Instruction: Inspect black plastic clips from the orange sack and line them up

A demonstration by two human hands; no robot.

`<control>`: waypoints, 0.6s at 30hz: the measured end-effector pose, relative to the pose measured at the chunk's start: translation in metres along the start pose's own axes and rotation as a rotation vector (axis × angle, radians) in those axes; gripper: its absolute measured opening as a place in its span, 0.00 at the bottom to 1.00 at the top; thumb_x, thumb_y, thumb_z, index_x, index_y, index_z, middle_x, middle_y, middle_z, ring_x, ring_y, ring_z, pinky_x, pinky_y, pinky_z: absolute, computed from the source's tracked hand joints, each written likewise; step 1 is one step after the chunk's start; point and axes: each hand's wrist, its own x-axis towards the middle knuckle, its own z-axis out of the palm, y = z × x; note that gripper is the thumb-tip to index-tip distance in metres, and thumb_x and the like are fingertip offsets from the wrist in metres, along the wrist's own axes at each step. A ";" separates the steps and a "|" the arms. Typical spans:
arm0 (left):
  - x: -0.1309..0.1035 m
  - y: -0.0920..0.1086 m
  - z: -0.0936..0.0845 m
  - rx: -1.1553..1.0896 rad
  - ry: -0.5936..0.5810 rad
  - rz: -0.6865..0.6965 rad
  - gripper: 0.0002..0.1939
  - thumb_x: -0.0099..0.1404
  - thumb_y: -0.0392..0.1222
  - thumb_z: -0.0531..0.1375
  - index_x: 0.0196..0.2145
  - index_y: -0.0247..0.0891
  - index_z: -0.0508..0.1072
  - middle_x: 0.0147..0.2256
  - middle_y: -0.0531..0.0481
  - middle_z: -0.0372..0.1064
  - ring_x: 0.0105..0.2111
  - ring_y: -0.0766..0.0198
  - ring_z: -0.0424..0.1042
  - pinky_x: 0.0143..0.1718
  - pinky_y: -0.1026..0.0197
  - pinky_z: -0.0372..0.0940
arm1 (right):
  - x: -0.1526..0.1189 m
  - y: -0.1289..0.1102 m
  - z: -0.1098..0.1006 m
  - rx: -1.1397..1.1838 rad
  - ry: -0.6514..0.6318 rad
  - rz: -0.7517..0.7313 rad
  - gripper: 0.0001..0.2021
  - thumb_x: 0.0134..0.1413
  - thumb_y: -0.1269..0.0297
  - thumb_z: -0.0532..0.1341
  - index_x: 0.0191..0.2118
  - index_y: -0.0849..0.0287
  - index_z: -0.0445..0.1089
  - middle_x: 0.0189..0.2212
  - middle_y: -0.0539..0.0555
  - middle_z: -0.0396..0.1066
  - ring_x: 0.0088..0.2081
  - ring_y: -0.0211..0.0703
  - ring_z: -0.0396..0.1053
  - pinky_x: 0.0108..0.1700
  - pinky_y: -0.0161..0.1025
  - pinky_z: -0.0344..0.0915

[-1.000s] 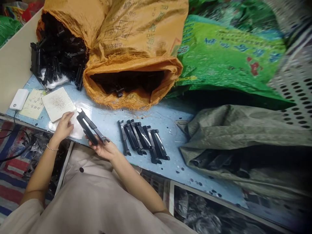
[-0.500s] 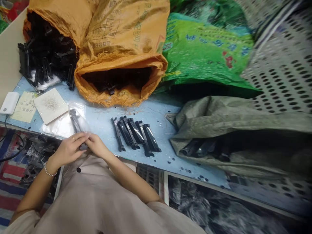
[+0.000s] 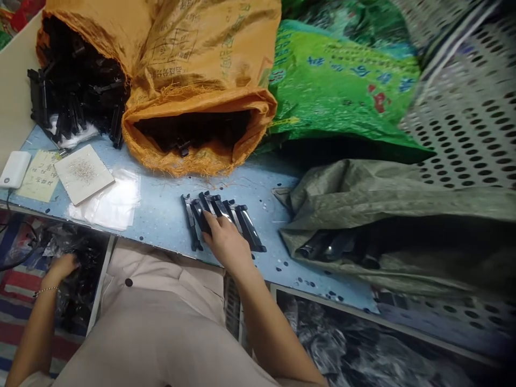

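Note:
My right hand (image 3: 228, 242) reaches over a row of long black plastic parts (image 3: 250, 228) on the blue tabletop. Its thumb and fingers close around one black plastic part (image 3: 198, 209) near the left end of that row; the hand covers part of the piece. Low on the left, below the table edge, my left hand (image 3: 62, 269) is over a heap of black parts in clear bags (image 3: 80, 285). Its fingers are blurred, so their grip does not show. A stack of clear plastic bags (image 3: 107, 201) lies flat on the table to the left.
Two orange woven sacks (image 3: 201, 64) hold black parts at the back. A green sack (image 3: 342, 86) and a grey-green sack (image 3: 363, 188) lie at the right. A speckled square board (image 3: 84, 173), a note (image 3: 38, 174) and a white device (image 3: 15, 169) sit at left.
Both hands were together at the table edge with a black part in a clear bag. My left hand has dropped to the lower-left heap; my right hand has moved right onto the row.

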 end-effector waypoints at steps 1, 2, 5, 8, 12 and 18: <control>0.000 0.016 -0.002 -0.094 0.000 0.053 0.10 0.53 0.43 0.64 0.32 0.36 0.77 0.32 0.39 0.77 0.39 0.43 0.78 0.44 0.45 0.71 | 0.000 0.001 0.003 0.050 -0.005 0.010 0.25 0.61 0.67 0.57 0.63 0.62 0.63 0.47 0.65 0.70 0.47 0.57 0.70 0.46 0.48 0.68; -0.001 0.037 -0.005 -0.213 0.004 0.128 0.13 0.57 0.46 0.63 0.38 0.37 0.77 0.35 0.40 0.78 0.39 0.47 0.78 0.44 0.48 0.71 | 0.001 0.002 0.006 0.127 -0.012 0.019 0.23 0.60 0.67 0.57 0.61 0.62 0.65 0.46 0.65 0.71 0.47 0.57 0.70 0.47 0.48 0.68; -0.001 0.117 -0.018 -0.522 0.183 0.414 0.17 0.65 0.52 0.59 0.45 0.39 0.74 0.37 0.45 0.76 0.35 0.56 0.76 0.42 0.52 0.71 | 0.010 -0.004 0.015 0.577 -0.064 -0.007 0.18 0.58 0.63 0.60 0.53 0.62 0.71 0.45 0.63 0.73 0.47 0.54 0.71 0.50 0.50 0.68; 0.017 0.183 -0.028 -0.393 0.651 0.502 0.10 0.60 0.47 0.65 0.34 0.37 0.74 0.38 0.43 0.72 0.40 0.54 0.72 0.49 0.50 0.68 | 0.021 -0.025 0.024 1.183 -0.219 -0.079 0.18 0.54 0.57 0.64 0.49 0.60 0.72 0.41 0.57 0.75 0.43 0.47 0.72 0.47 0.45 0.69; 0.048 0.201 -0.038 -0.490 0.647 0.510 0.08 0.62 0.42 0.61 0.27 0.37 0.74 0.33 0.45 0.70 0.37 0.57 0.71 0.47 0.52 0.66 | 0.035 -0.063 0.027 1.633 -0.391 -0.026 0.16 0.48 0.55 0.71 0.39 0.60 0.74 0.30 0.50 0.73 0.33 0.37 0.69 0.39 0.36 0.68; 0.060 0.184 -0.040 -0.966 0.492 0.514 0.12 0.47 0.45 0.71 0.23 0.35 0.74 0.29 0.52 0.69 0.30 0.65 0.69 0.34 0.62 0.64 | 0.078 -0.131 0.037 1.963 -0.738 0.011 0.21 0.36 0.58 0.78 0.37 0.61 0.74 0.31 0.52 0.76 0.34 0.39 0.73 0.40 0.39 0.74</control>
